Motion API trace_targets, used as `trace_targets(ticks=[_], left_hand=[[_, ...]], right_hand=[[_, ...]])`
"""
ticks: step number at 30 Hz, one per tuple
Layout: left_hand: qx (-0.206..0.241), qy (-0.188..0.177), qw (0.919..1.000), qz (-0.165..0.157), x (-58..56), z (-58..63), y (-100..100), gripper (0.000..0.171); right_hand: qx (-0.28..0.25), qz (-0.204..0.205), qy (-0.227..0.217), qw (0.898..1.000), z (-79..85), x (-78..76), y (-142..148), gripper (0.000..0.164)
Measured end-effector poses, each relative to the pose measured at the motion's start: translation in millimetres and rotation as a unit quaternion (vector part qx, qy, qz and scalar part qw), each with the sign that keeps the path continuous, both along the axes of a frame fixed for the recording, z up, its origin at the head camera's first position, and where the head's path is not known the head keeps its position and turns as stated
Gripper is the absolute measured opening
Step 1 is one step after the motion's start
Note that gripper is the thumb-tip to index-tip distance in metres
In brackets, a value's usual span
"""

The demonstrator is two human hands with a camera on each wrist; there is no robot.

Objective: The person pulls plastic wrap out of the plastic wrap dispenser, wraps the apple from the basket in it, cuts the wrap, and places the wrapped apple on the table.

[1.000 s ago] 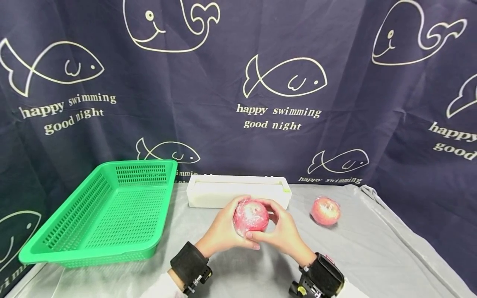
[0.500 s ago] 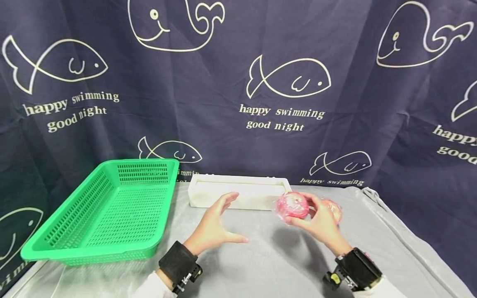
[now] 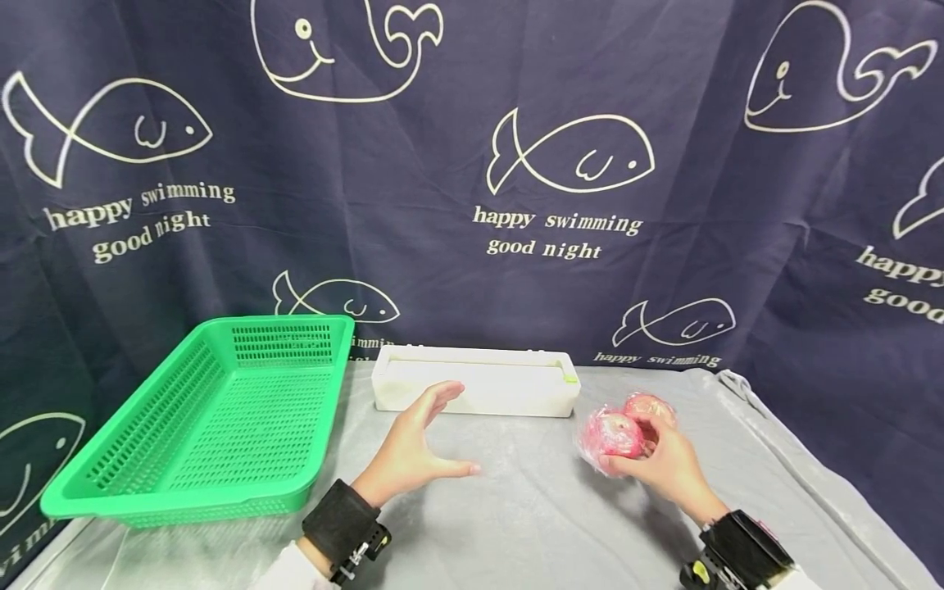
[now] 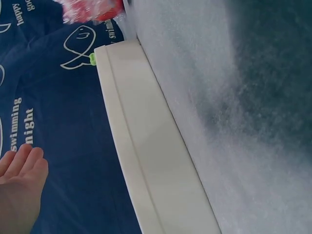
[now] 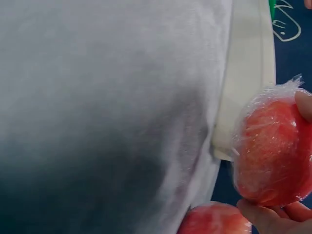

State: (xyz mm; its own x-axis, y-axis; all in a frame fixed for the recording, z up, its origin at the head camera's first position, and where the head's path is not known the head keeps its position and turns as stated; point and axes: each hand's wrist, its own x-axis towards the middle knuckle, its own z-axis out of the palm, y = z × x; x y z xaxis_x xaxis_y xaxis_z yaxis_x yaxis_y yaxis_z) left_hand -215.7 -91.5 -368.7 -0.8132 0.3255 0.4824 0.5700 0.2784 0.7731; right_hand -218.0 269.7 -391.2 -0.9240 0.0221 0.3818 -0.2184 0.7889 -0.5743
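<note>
My right hand (image 3: 667,469) grips a red apple (image 3: 618,434) wrapped in clear plastic film, thumb at the front and fingers behind. In the right wrist view the wrapped apple (image 5: 270,151) shows loose film bunched at its top. Just behind it, partly covered by the hand, a second wrapped apple (image 3: 649,405) sits on the grey cloth; whether the two touch I cannot tell. My left hand (image 3: 407,455) is held over the cloth with thumb and fingers spread apart and nothing between them. Its fingers also appear in the left wrist view, where the left hand (image 4: 23,190) is at the lower left.
A long white box (image 3: 475,393), looking like a cling film dispenser, lies at the back centre with a small yellow-green piece at its right end. On the left stands a green perforated basket (image 3: 313,459). A dark blue fish-print curtain (image 3: 442,303) hangs behind the table.
The right hand has carried the wrapped apple from between both hands rightward to beside the second apple. The left hand has let go of it and shifted slightly left.
</note>
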Motion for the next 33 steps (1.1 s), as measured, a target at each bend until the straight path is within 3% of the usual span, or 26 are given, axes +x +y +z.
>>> trace_targets(ticks=[5, 10, 19, 24, 26, 33], left_hand=[[-0.004, -0.002, 1.0, 0.006, 0.3, 0.2, -0.9, 0.094], [-0.002, -0.013, 0.9999, 0.005, -0.6, -2.5, -2.0, 0.094], [0.002, -0.015, 0.9999, -0.002, -4.1, -8.7, 2.0, 0.094], [-0.004, -0.009, 0.9999, -0.004, -5.0, -14.5, -3.7, 0.094], [-0.009, 0.0, 1.0, 0.001, -5.0, -15.2, -8.8, 0.094], [-0.013, 0.023, 0.9996, 0.013, -8.4, -4.0, -19.3, 0.098]], right_hand=[[0.026, -0.008, -0.018, 0.999, -10.8, 5.2, 5.2, 0.079], [0.017, -0.013, -0.023, 0.999, -19.7, 10.5, 7.4, 0.078], [0.026, 0.003, -0.022, 0.999, -22.9, 16.5, 10.5, 0.085], [0.03, -0.006, -0.003, 1.0, -10.8, 29.2, 2.2, 0.091], [0.044, -0.015, 0.028, 0.999, -1.8, 30.7, -8.5, 0.09], [0.016, 0.004, 0.11, 0.994, 27.5, 23.3, -64.3, 0.087]])
